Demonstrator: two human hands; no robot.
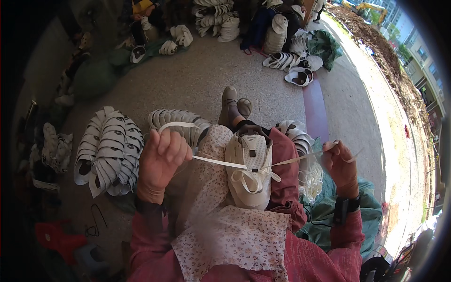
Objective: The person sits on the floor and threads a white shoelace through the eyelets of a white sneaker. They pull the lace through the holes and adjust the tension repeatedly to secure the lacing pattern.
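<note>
On my lap lies a white shoe upper (249,190), its toe toward me and its dark-lined collar away from me. A flat cream shoelace (220,162) runs through its front eyelets, with loops lying over the toe. My left hand (164,160) is closed around one end of the lace and pulls it out to the left; a short tail curls above the fingers. To the right, my right hand (340,165) pinches the other end, with a loose tail past the fingers. Both lengths look nearly straight between the upper and my hands.
Stacked shoe uppers (109,152) stand on the floor at left, with another row (181,123) beside my knee. A bundle of white laces (312,184) lies on green sacking (366,199) at right. Farther off are people and more uppers (281,61).
</note>
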